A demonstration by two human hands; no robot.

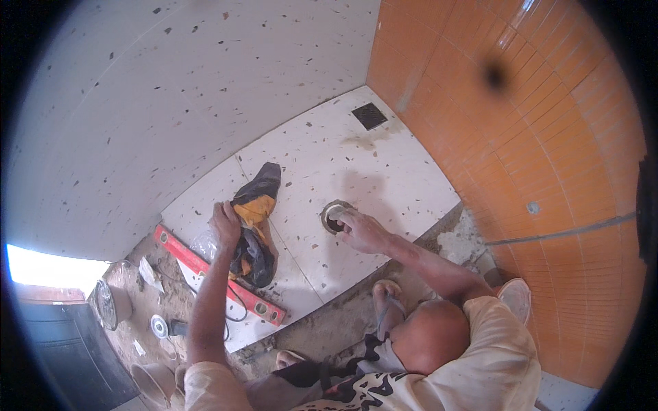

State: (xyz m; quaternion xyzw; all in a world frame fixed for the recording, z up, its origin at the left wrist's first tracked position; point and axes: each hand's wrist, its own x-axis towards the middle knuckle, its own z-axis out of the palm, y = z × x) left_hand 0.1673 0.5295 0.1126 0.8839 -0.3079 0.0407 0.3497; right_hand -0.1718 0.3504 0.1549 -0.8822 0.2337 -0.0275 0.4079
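Observation:
My right hand [364, 231] is closed, with its fingertips at the rim of a round drain hole [324, 218] in the speckled white floor tile [308, 257]. What the fingers pinch there, if anything, I cannot make out. To the left, a crumpled black and yellow cloth [258, 209] lies on the tile. My left hand [225, 223] has curled fingers against this cloth's left edge and seems to grip it. Beside the left forearm, a red spirit level [179, 251] lies slantwise along the tile's edge, partly hidden under the arm.
A square dark drain grate [369, 116] sits in the far corner, between a speckled white wall [157, 103] and an orange tiled wall [548, 137]. At lower left are an angle grinder [160, 326], a bucket [118, 305] and another container [152, 381]. My sandalled foot [388, 301] stands on rough ground.

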